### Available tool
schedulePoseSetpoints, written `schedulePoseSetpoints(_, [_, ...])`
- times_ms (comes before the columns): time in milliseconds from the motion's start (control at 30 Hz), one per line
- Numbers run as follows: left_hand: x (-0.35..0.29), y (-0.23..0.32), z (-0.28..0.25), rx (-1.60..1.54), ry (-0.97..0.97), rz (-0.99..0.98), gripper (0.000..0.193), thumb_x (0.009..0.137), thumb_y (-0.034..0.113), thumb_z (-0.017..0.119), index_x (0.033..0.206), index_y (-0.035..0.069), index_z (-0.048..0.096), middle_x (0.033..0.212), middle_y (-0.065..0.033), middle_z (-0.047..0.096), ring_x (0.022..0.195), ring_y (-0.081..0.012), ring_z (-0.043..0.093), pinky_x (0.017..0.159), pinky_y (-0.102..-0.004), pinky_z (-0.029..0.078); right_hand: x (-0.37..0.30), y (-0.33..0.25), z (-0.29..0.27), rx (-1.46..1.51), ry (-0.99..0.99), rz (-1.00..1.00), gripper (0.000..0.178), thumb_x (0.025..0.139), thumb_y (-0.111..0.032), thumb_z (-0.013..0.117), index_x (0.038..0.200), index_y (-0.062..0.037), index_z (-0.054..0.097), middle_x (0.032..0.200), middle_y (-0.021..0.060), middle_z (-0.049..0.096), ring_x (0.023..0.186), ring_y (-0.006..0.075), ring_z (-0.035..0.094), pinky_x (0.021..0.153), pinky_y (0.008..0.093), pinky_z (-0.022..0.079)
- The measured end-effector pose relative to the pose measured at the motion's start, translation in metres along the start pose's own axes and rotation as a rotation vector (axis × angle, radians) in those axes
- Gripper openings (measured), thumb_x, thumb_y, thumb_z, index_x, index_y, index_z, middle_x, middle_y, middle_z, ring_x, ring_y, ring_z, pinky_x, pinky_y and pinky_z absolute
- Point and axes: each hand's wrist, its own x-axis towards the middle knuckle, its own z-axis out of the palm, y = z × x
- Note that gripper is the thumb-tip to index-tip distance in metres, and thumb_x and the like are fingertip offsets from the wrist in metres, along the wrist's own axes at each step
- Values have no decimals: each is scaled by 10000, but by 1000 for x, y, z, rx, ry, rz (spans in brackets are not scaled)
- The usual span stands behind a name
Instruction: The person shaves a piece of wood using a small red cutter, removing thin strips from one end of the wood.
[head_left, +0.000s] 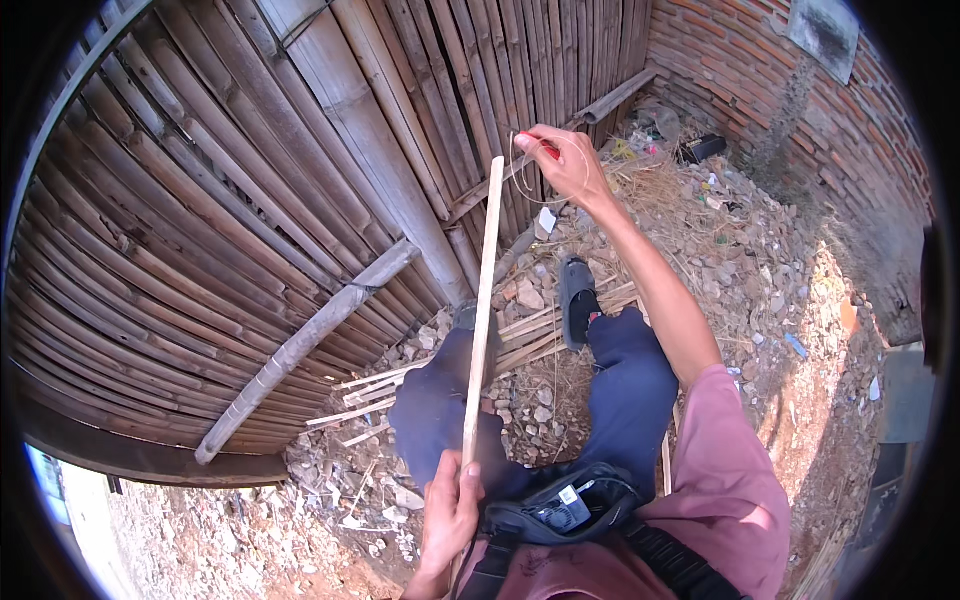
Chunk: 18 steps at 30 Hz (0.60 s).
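My left hand [452, 508] is closed round the lower end of a long, pale bamboo strip [484, 290], near my waist. The strip points up and away from me, its far tip in front of the slatted wall. Out ahead on the right, my right hand [570, 165] is closed on a small red-handled tool [545, 147]; the fingers hide much of it, and I cannot make out its blade or tip. A thin, pale curled strand [523, 185] loops beside that hand. The right hand is apart from the bamboo strip.
A bamboo slat wall [200, 200] with a thick post [375, 130] and a crossbar [310, 345] rises left and ahead. More split strips [525, 335] lie by my feet on rubble ground [740, 290]. A brick wall [720, 60] stands beyond. An open black waist bag [600, 490] hangs at my lap.
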Motion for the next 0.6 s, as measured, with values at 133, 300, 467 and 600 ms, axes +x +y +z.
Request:
schedulePoseSetpoints(133, [-7, -14, -5, -160, 36, -57, 231, 1148, 234, 521, 1049, 32, 572, 670, 3, 552, 575, -77, 498, 527, -293, 405, 30, 45, -11, -271, -199, 213, 558, 1004, -599, 627, 1143, -87, 801, 975, 196, 778, 976, 362, 755, 888, 487, 566])
schedulePoseSetpoints(300, [6, -10, -17, -372, 110, -23, 195, 1158, 301, 518, 1147, 114, 464, 631, 52, 419, 434, -8, 325, 382, -208, 246, 7, 62, -15, -499, -366, 249, 600, 971, -626, 646, 1212, -94, 780, 1108, 212, 778, 1116, 420, 717, 965, 503, 555])
schedulePoseSetpoints(467, [32, 18, -22, -419, 62, 30, 158, 1155, 235, 514, 1122, 85, 476, 632, 52, 454, 455, -13, 378, 397, -203, 318, -18, 54, -12, 111, -23, 98, 447, 1107, -439, 571, 1152, -29, 745, 733, -12, 591, 667, 107, 568, 627, 317, 445])
schedulePoseSetpoints(600, [68, 41, -18, -366, 2, 92, 202, 1158, 294, 512, 1135, 94, 487, 618, 41, 427, 431, -28, 366, 379, -212, 370, -57, 9, -24, 398, -59, 148, 406, 1114, -391, 579, 1096, -4, 702, 837, 43, 680, 757, 81, 578, 683, 270, 450])
